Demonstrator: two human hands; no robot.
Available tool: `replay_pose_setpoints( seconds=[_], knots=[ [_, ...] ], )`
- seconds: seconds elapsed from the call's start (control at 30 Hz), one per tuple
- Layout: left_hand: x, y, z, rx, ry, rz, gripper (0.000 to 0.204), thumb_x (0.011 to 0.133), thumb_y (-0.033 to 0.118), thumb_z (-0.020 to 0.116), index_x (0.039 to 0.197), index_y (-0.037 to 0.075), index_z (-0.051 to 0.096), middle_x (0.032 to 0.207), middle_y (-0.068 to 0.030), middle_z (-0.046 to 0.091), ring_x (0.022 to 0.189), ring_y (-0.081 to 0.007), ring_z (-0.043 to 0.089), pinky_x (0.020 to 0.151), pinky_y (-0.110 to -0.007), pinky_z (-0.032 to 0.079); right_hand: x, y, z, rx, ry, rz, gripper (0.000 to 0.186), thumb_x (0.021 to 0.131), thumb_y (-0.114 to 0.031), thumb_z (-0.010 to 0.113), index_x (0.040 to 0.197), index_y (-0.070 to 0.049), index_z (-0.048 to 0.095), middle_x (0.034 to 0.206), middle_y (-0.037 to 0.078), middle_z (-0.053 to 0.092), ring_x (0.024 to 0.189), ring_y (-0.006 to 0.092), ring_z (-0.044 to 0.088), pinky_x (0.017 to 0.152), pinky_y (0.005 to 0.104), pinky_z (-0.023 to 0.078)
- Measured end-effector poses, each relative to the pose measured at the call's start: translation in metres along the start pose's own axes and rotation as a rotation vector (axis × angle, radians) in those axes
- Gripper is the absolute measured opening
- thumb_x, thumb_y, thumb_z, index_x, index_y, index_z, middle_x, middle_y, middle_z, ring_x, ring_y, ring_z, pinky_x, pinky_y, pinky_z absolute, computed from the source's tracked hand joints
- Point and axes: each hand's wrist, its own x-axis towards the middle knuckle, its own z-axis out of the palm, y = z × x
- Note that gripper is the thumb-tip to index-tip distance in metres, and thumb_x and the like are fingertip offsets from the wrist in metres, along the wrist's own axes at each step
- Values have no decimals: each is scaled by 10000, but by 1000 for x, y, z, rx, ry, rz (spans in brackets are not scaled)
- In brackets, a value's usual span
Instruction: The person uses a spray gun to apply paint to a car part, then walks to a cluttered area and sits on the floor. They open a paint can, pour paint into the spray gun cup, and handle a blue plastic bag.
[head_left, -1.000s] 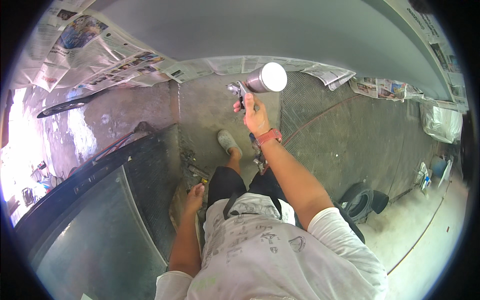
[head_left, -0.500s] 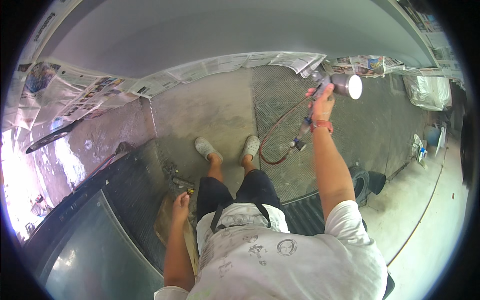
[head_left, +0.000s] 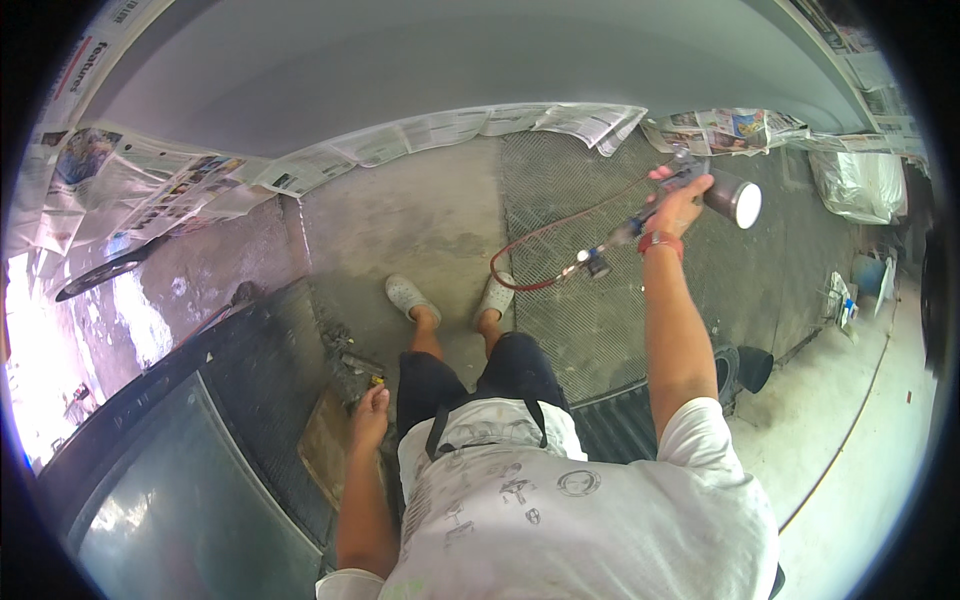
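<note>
My right hand (head_left: 680, 205), with a red band at the wrist, is closed round the handle of a spray gun (head_left: 690, 170). A dark cup with a white lid (head_left: 746, 204) sits tilted on the gun. Below the handle hang a small gauge fitting (head_left: 597, 264) and a looping red hose (head_left: 497, 262). In front of the gun spans a large smooth grey panel (head_left: 450, 60). Newspaper (head_left: 400, 138) borders its lower edge. My left hand (head_left: 370, 415) is low by my thigh, fingers curled. A small yellow thing (head_left: 377, 380) shows at its fingertips; whether it is held is unclear.
A dark car part with a glass pane (head_left: 160, 500) stands at lower left, beside a brown board (head_left: 325, 445). A tyre (head_left: 728, 372) lies behind my right arm. A plastic-wrapped bundle (head_left: 858, 185) is at far right. Ribbed matting (head_left: 590, 330) covers floor near my feet.
My right hand and the spray gun have moved right and slightly nearer to me, away from the newspaper edge. The hose loop has swung left over my right shoe.
</note>
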Motion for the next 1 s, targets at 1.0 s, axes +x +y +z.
replay_pose_setpoints(
  seconds=[1.0],
  knots=[
    [14,-15,21,-136,60,-5,457,1009,401,621,1335,82,641,1254,-159,688,1175,-282,651,1018,-400,487,-127,-23,77,-223,-805,-34,619,1074,-555,388,1071,-19,697,787,53,693,647,106,625,452,257,436]
  ],
)
